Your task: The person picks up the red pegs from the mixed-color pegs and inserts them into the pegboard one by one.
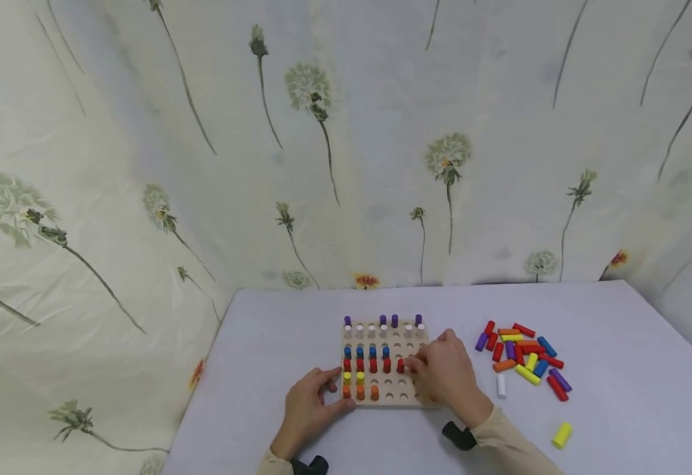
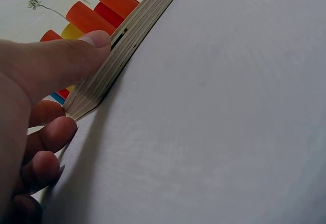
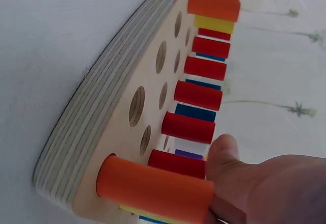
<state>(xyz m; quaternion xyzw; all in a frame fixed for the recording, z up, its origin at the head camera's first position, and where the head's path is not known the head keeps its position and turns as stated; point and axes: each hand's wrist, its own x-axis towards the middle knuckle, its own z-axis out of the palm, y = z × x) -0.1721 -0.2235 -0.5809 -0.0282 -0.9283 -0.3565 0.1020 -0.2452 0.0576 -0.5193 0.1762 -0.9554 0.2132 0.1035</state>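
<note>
A wooden pegboard (image 1: 381, 402) with round holes stands on the table, bearing rows of coloured pegs. My left hand (image 1: 310, 402) grips its near left corner: the thumb (image 2: 94, 46) lies along the near edge, the fingers against the left side. Over the board's right part, my right hand (image 1: 443, 369) has thumb and fingers at the top of a red peg (image 1: 400, 365), the rightmost in the red row. In the right wrist view the thumb (image 3: 224, 147) is at that red peg's end (image 3: 178, 164); an orange peg (image 3: 153, 186) in front partly hides the fingers.
Loose pegs in several colours lie in a heap right of the board, among them a purple peg (image 1: 481, 342). A white peg (image 1: 501, 386) and a yellow peg (image 1: 562, 435) lie apart, nearer the front. Patterned cloth (image 1: 369, 165) hangs behind the table (image 1: 227, 382).
</note>
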